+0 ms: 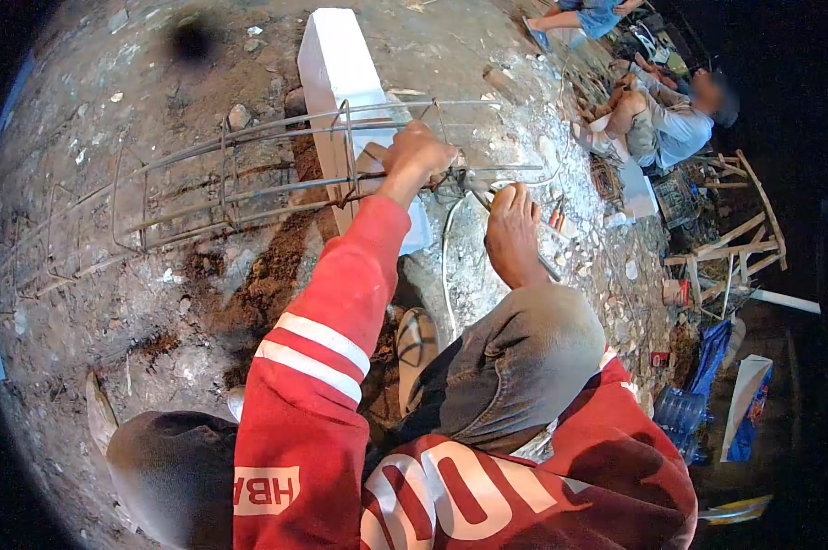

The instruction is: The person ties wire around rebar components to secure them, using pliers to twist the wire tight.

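A long cage of thin steel bars (285,190) extends from the left to the middle, with square wire loops round it. Near its right end my left hand (420,154) is closed on the bars, fingers curled. Just right of it, my right hand (513,234) is closed round a dark metal tool (551,268); my knee hides the wrist. The tool's head meets a dark tangle of wire (452,181) at the bars, its detail too small to tell. A long white block (334,57) lies beneath the cage.
Rough ground with loose stones surrounds the cage. A pale cable (447,266) curves past a sandal (417,353). At upper right sits a person (675,124), with another person's legs (565,20) beyond. A wooden frame (764,211) and blue water bottle (678,412) are at right.
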The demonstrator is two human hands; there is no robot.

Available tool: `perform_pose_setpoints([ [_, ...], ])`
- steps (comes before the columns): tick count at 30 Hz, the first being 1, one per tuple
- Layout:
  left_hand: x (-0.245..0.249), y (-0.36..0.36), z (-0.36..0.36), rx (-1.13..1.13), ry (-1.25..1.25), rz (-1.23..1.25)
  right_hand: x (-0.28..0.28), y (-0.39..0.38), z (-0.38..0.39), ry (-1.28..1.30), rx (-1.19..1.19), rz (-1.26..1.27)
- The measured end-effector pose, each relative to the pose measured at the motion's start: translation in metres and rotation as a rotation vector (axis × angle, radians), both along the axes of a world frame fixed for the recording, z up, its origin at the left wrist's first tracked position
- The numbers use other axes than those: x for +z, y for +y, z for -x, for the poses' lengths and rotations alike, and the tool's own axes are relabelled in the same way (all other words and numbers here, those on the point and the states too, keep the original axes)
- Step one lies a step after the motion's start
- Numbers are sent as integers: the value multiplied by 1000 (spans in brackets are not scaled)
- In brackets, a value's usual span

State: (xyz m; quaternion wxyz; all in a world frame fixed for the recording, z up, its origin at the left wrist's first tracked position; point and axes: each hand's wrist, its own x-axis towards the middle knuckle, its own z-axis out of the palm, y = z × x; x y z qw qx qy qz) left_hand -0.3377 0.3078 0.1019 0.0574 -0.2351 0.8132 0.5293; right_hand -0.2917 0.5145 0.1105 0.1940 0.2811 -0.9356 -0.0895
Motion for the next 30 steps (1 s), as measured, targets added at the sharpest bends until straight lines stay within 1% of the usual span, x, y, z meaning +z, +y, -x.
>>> perform_pose_setpoints([
  [1,3,0,-2,0,-18,1,0,-1,1,45,31,-4],
  [4,12,-1,-5,-37,-59,9,4,0,1,46,32,-65],
  [7,2,-1,1,-71,-4,12,2,-2,-1,70,21,-61],
  [9,-4,0,5,-54,-11,-7,1,-4,0,74,17,-62],
  [13,9,-3,-4,-55,-43,-30,-8,-2,1,84,48,-72],
  [14,3,-1,0,-60,-44,-29,-10,-1,1,83,42,-71],
  [16,-9,1,9,-37,4,-11,-12,-1,2,16,58,-58],
  [17,-6,0,6,-36,2,-11,-11,-2,1,15,58,-58],
  [19,-1,-1,1,-50,-5,2,-8,-3,-3,-130,-42,-88],
  [20,-2,0,0,-53,-11,1,-8,-3,-5,-136,-45,-89],
  [22,0,0,-1,-13,6,-20,-8,-2,-5,-52,-4,-69],
  [26,-4,1,-1,25,55,-2,-7,-2,-3,-33,54,14],
  [28,-2,-1,0,-20,13,-33,-3,-4,-7,-257,-43,49],
  [29,1,-1,-2,-20,13,-29,-1,-5,-7,-257,-42,53],
  [30,1,0,-6,-5,42,-9,-1,-5,-10,-352,-54,90],
])
